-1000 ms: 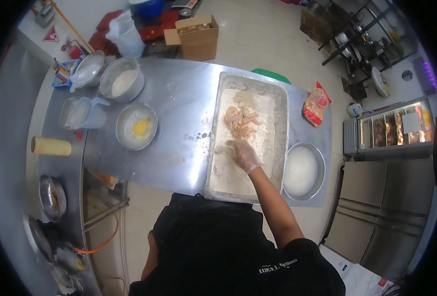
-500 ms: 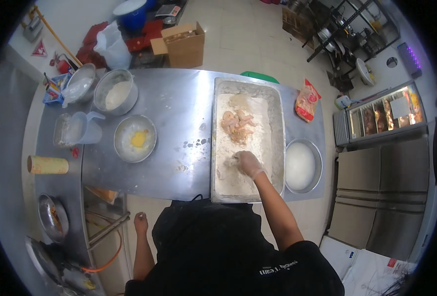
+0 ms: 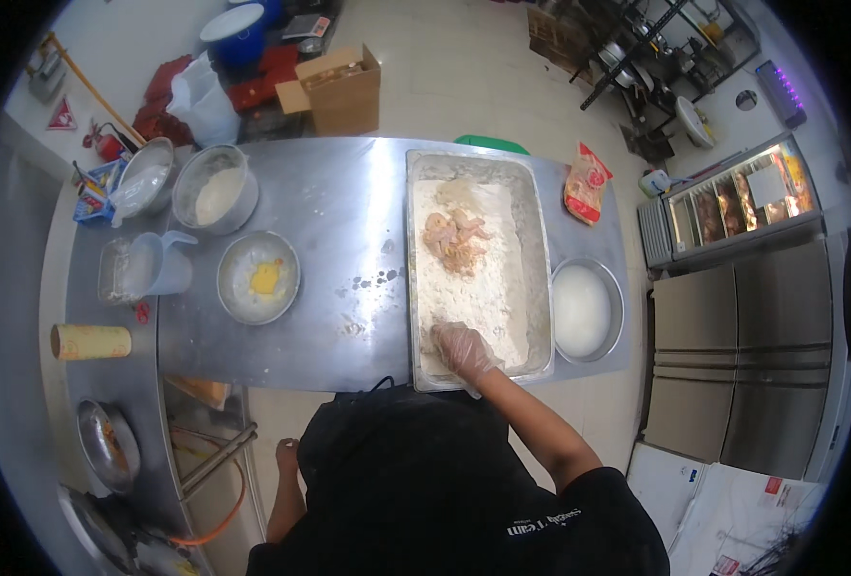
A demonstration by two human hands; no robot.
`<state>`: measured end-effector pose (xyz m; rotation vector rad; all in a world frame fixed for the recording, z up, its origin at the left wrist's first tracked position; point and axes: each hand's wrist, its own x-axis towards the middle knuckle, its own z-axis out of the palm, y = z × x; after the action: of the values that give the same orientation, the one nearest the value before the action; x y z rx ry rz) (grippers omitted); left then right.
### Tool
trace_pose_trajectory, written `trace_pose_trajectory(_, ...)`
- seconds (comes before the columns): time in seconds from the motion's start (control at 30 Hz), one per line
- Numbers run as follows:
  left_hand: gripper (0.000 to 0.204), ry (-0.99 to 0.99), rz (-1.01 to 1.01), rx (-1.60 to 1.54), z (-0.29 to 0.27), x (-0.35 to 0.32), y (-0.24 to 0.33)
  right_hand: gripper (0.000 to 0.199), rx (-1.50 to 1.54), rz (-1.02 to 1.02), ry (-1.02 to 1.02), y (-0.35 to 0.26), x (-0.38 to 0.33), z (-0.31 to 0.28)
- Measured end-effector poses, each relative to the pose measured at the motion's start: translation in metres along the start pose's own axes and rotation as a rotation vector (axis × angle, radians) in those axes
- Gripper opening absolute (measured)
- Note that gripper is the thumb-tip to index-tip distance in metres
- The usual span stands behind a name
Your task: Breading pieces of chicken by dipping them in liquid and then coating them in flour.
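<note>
My right hand (image 3: 464, 348), in a clear glove, rests in the white flour (image 3: 488, 293) at the near end of a long steel tray (image 3: 409, 269). Its fingers are spread and dug into the flour. Several pale raw chicken pieces (image 3: 454, 240) lie in a heap on the flour toward the far half of the tray, apart from the hand. My left hand (image 3: 286, 448) hangs bare at my side below the table edge and holds nothing.
On the steel table (image 3: 349, 221) stand a bowl with an egg yolk (image 3: 257, 278), a flour bowl (image 3: 216, 189), a plastic jug (image 3: 161, 264), a round bowl of white stuff (image 3: 587, 309) and a red-orange packet (image 3: 587, 182). A cardboard box (image 3: 339, 91) sits on the floor beyond.
My right hand has drawn back along the tray, from beside the chicken heap to the near end. The chicken pieces stay where they were.
</note>
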<state>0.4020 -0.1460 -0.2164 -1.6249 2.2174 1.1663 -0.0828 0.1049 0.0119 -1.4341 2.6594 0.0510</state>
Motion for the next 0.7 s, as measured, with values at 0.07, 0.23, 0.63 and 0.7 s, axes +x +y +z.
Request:
trace_pose_trajectory(0.07,0.029,0.058,-0.119,-0.032,-0.01,0.004,0.019,0.003,-0.034,0.1,0.112,-0.005,0.002,0.009)
trace_pose_trajectory(0.23,0.026,0.17,-0.045,-0.073,-0.023,0.006,0.033,0.004,-0.019,0.128,0.176,-0.009,0.012,0.029)
trace_pose_trajectory(0.63,0.032,0.049,-0.09,-0.12,0.021,-0.013,-0.006,0.026,1.165,0.591,-0.236,0.08,-0.025,-0.059)
trace_pose_trajectory(0.7,0.033,0.013,-0.071,-0.174,0.026,-0.022,-0.005,0.027,1.526,0.617,-0.076,0.103,-0.046,-0.065)
